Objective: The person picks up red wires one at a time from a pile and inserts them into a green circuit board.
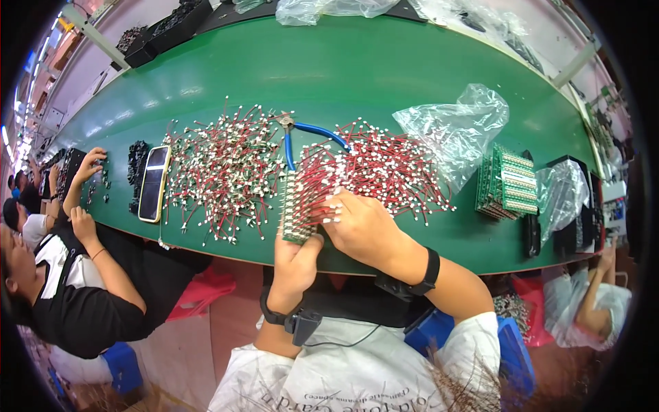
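Centrally, on the long green work table (384,75), near its front edge, the narrow green circuit-board strip (296,206) bristling with red wire leads lies with its long axis running from the person's body away toward the blue-handled cutters (302,137). Left hand (296,261) clasps the strip's near end, thumb on top; right hand (364,226) rests closed on the red leads beside it, fingertips pinching them.

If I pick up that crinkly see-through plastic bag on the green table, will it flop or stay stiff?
The clear plastic bag would probably flop: it looks thin and crumpled, puffed up loosely. It seems light, so a nudge might slide it across the smooth green table. It is unlikely to roll.
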Tool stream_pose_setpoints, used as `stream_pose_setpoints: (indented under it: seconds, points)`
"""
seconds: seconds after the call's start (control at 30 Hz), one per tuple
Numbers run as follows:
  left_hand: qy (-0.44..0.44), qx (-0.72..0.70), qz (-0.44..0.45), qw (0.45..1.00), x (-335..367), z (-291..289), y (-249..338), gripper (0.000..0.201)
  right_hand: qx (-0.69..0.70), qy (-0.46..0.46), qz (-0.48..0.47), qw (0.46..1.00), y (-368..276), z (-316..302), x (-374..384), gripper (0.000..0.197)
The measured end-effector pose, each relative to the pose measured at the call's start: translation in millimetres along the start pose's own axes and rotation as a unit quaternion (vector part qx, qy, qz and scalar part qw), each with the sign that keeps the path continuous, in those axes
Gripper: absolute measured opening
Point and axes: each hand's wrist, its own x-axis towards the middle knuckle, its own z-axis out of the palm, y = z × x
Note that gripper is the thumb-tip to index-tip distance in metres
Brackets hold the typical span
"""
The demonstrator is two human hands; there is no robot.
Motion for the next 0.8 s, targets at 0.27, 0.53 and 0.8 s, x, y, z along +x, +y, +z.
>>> stream_pose_setpoints:
  seconds: [0.27,0.53,0.8]
  points:
    - [0.029,-0.023,-0.004,0.999,-5,-1,-1,0.056,0.018,0.025,-0.024,0.999,3,7,0,0.019]
    - [0.047,-0.158,0.036,0.986,1,-6,11,0.079,0.016,0.049,0.140,0.989,70,-42,16,0.015]
    - [0.078,-0.193,0.014,0.978,1,-7,20,0.082,-0.019,0.019,0.145,0.989,90,-33,20,0.019]
